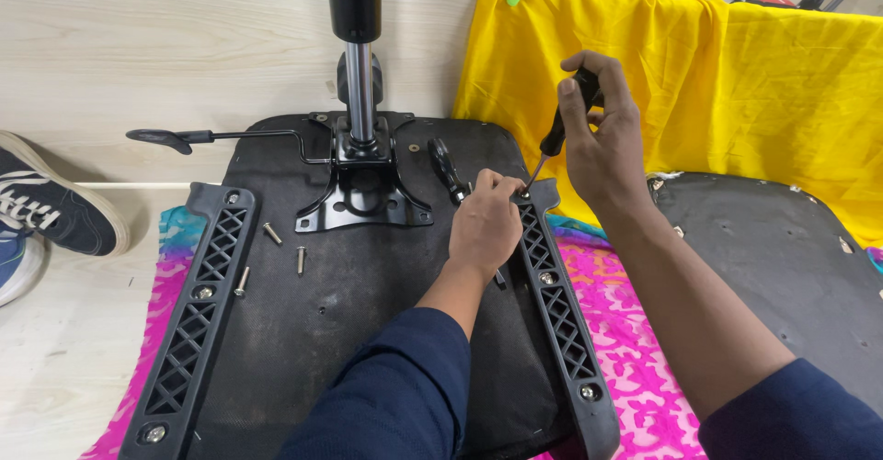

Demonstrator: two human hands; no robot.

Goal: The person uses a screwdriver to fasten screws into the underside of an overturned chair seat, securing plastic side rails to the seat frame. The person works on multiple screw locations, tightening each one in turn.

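— What's happening on that upturned chair seat [368,313]?

— The right hand [602,147] is wrapping fully around a black-handled screwdriver [556,133], tip angling down toward seven o'clock onto the right armrest bracket [556,304]. The left hand [485,225] is pinching right at that tip, fingers closed on something too small to make out.

— Anything else lying about?

— Loose bolts [272,233] are sitting at nine o'clock from the hands, the metal tilt mechanism [363,184] at ten, a second screwdriver [448,170] just beside the left hand, yellow cloth [736,83] at two.
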